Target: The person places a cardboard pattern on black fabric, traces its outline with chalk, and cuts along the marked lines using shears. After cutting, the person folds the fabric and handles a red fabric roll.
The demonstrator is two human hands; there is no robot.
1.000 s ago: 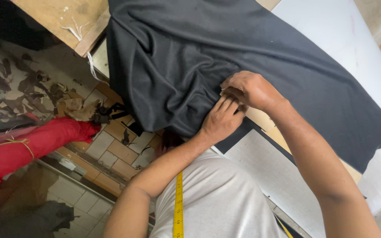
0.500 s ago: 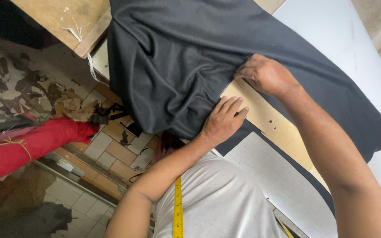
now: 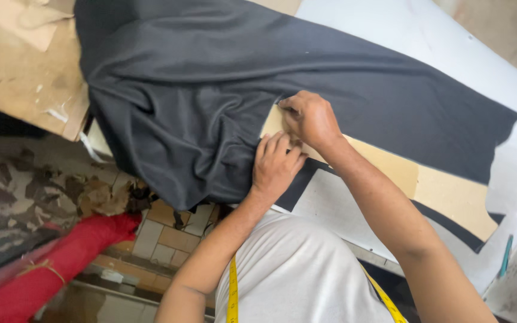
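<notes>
1. Dark grey fabric [image 3: 210, 90] lies spread across the white cutting table [image 3: 450, 54]; its left portion hangs over the table edge.
2. A tan cardboard pattern piece [image 3: 438, 185] lies on the table, partly under the fabric.
3. Left hand [image 3: 276, 164] rests flat, fingers extended, pressing the fabric edge beside the pattern.
4. Right hand [image 3: 309, 119] pinches the fabric edge over the pattern's end, fingers closed on the cloth.
5. A yellow measuring tape [image 3: 233, 293] hangs around the person's neck.
6. A red fabric roll [image 3: 61, 263] lies on the floor, lower left.

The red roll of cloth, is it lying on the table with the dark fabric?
No, the red roll of cloth lies down on the floor at lower left, below the table edge, apart from the dark fabric.
</notes>
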